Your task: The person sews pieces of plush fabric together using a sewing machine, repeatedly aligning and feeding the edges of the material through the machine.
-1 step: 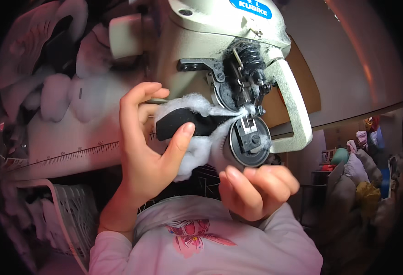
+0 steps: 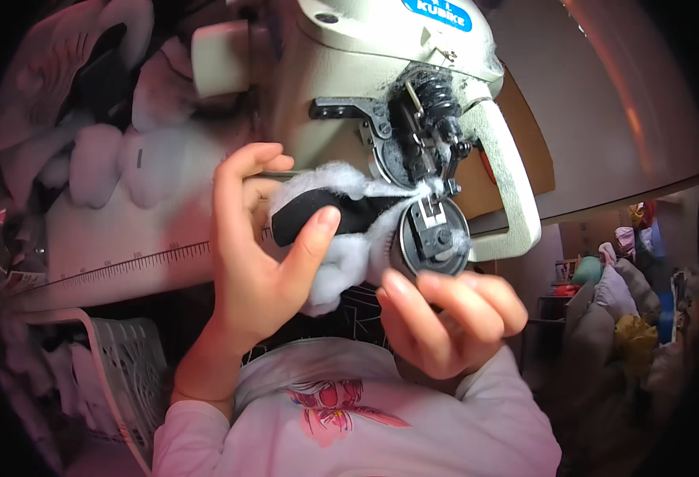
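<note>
My left hand [image 2: 258,278] grips a black fabric piece [image 2: 302,219] with white fluffy fibre [image 2: 336,270] around it, thumb over the black fabric. The piece's narrowed end reaches between the round metal discs [image 2: 433,238] of a cream sewing machine [image 2: 330,60], below its black spring and linkage [image 2: 437,103]. Where it meets the discs is partly hidden by fluff. My right hand [image 2: 453,326] is just below the front disc, fingers loosely bent and a little apart, with nothing visible between them.
White padded pieces [image 2: 95,167] lie at the left on the worktable [image 2: 79,242], which has a printed scale along its edge. A white basket [image 2: 119,358] holds pale pieces below. A brown board [image 2: 524,143] lies behind the machine's handle. Piled fabrics [image 2: 620,294] are at the right.
My right hand has moved slightly up and to the right. My left hand and the piece it grips have shifted very slightly right.
</note>
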The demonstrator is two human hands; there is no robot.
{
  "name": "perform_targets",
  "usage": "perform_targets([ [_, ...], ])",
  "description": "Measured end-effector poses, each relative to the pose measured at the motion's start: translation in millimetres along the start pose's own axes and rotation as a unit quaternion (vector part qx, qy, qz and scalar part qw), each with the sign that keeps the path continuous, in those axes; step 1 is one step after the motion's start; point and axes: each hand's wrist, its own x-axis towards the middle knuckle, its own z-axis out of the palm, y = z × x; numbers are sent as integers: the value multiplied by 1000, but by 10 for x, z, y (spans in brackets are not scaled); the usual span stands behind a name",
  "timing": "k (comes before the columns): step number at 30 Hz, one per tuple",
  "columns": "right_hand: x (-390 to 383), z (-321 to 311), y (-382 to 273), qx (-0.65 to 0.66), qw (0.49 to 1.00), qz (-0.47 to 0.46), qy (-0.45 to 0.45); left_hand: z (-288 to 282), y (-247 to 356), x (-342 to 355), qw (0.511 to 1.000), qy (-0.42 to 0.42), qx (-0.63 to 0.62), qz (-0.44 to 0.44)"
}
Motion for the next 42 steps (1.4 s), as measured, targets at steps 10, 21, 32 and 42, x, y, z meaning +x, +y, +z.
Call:
perform_targets([
  [10,745,29,68,81,930,-59,-354,-27,-259,-90,996,26,-88,13],
  [21,843,124,179,213,891,-107,-386,-67,-219,-69,982,55,-163,-73],
  [32,964,141,202,431,810,42,-395,-26,-204,-150,981,82,-166,-59],
  [42,967,128,121,477,767,204,-377,6,-35,-248,957,97,-272,28],
])
